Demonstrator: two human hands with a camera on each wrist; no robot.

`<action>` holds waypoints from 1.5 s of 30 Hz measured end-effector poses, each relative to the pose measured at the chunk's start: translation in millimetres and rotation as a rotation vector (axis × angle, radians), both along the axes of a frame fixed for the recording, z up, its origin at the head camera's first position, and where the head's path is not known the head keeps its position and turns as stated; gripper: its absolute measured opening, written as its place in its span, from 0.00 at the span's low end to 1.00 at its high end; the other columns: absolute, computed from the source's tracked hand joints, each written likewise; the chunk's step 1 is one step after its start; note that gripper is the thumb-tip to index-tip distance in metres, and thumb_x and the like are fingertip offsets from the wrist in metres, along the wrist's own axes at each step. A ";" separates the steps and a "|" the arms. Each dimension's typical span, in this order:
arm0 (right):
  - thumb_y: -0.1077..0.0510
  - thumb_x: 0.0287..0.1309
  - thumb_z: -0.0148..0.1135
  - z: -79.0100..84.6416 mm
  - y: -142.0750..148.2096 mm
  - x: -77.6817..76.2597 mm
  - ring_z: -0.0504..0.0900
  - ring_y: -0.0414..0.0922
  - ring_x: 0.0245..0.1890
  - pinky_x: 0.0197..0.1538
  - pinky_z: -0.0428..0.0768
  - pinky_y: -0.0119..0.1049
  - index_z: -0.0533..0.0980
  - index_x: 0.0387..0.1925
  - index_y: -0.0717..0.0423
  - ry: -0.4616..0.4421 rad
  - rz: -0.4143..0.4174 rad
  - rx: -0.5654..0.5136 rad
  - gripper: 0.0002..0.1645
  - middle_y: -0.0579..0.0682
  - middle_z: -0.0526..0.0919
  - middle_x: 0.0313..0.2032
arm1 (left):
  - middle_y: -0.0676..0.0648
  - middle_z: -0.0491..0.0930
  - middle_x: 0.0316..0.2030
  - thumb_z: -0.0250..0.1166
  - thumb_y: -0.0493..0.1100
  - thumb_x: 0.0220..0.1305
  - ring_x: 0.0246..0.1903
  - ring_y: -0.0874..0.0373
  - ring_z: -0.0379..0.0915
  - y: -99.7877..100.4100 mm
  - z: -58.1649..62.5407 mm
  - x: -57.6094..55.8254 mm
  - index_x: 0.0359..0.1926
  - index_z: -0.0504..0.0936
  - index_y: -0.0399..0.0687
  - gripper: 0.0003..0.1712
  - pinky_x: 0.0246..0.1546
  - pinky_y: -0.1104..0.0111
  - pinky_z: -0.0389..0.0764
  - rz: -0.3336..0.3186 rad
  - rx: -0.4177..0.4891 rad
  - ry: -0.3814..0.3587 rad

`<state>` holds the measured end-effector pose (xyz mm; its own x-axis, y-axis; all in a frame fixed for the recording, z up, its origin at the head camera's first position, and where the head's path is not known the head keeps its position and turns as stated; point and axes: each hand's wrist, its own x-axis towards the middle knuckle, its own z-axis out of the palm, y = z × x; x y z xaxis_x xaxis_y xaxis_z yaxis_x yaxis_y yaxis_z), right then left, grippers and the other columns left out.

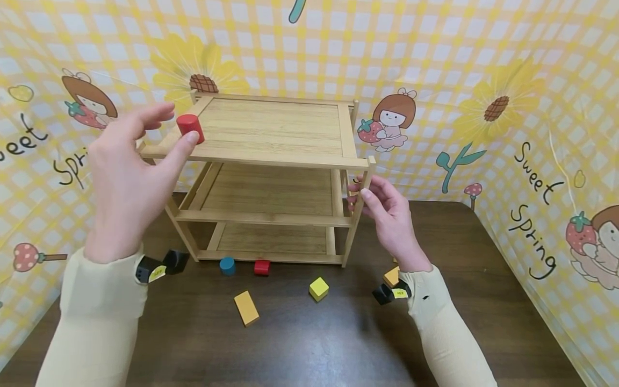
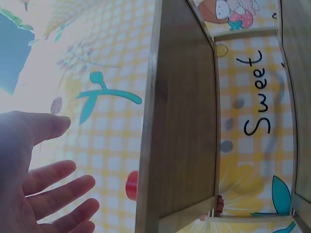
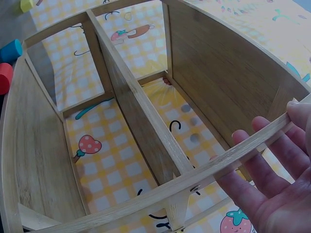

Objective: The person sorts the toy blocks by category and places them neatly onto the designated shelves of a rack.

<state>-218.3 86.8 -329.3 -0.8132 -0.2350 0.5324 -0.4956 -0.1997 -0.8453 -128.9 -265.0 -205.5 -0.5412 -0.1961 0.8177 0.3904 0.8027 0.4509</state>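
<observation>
A three-tier wooden shelf rack (image 1: 275,129) stands on the dark table. On the left part of its top board is a red cylinder (image 1: 186,123); in the left wrist view this red cylinder (image 2: 131,185) shows partly past the board's edge. My left hand (image 1: 130,172) is beside it with thumb and fingers spread; the left wrist view shows a gap between the hand (image 2: 53,179) and the cylinder. My right hand (image 1: 389,220) grips the rack's front right post, thumb in front and fingers behind. In the right wrist view, fingers (image 3: 269,170) pass behind that post.
In front of the rack lie a blue cylinder (image 1: 227,266), a red block (image 1: 262,267), a yellow cube (image 1: 318,289) and an orange rectangular block (image 1: 246,308). Another orange block (image 1: 391,277) is partly hidden by my right wrist. Checkered cloth (image 1: 425,64) encloses the back and sides.
</observation>
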 end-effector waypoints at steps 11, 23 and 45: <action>0.64 0.76 0.52 -0.8 0.7 -0.3 0.86 0.53 0.45 0.50 0.83 0.51 0.71 0.61 0.71 0.000 -0.010 0.017 0.18 0.65 0.83 0.51 | 0.52 0.85 0.52 0.74 0.48 0.62 0.50 0.49 0.78 12.6 -12.6 16.5 0.58 0.86 0.47 0.24 0.53 0.70 0.68 -0.035 -0.007 0.015; 0.65 0.77 0.52 -1.9 2.1 -0.4 0.86 0.53 0.45 0.51 0.81 0.58 0.70 0.62 0.72 0.000 -0.008 0.016 0.19 0.65 0.83 0.51 | 0.53 0.86 0.51 0.77 0.43 0.59 0.51 0.49 0.78 24.0 -38.8 28.7 0.58 0.86 0.49 0.24 0.52 0.69 0.69 -0.122 -0.037 0.021; 0.65 0.76 0.52 -0.8 -0.4 -1.1 0.85 0.58 0.45 0.50 0.83 0.54 0.70 0.61 0.73 0.004 0.014 -0.012 0.18 0.67 0.82 0.50 | 0.48 0.86 0.49 0.78 0.42 0.56 0.49 0.47 0.78 27.9 -105.8 31.0 0.57 0.85 0.46 0.26 0.50 0.53 0.75 -0.202 -0.212 -0.149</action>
